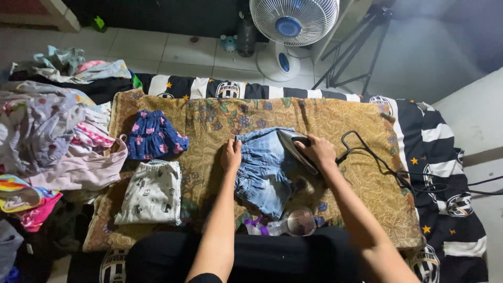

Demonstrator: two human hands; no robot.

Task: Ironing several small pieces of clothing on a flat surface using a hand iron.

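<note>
A small pair of light blue denim shorts (262, 170) lies on a brown patterned cloth (346, 126) spread over a black and white striped mattress. My left hand (231, 155) presses flat on the left edge of the shorts. My right hand (316, 151) grips the handle of a clothes iron (293, 141) resting on the shorts' upper right part. The iron's black cord (377, 157) runs off to the right.
A folded white printed garment (152, 193) and a dark blue floral skirt (152, 136) lie on the cloth at left. A heap of clothes (47, 136) fills the far left. A spray bottle (288, 222) lies near me. A standing fan (291, 31) and tripod stand behind.
</note>
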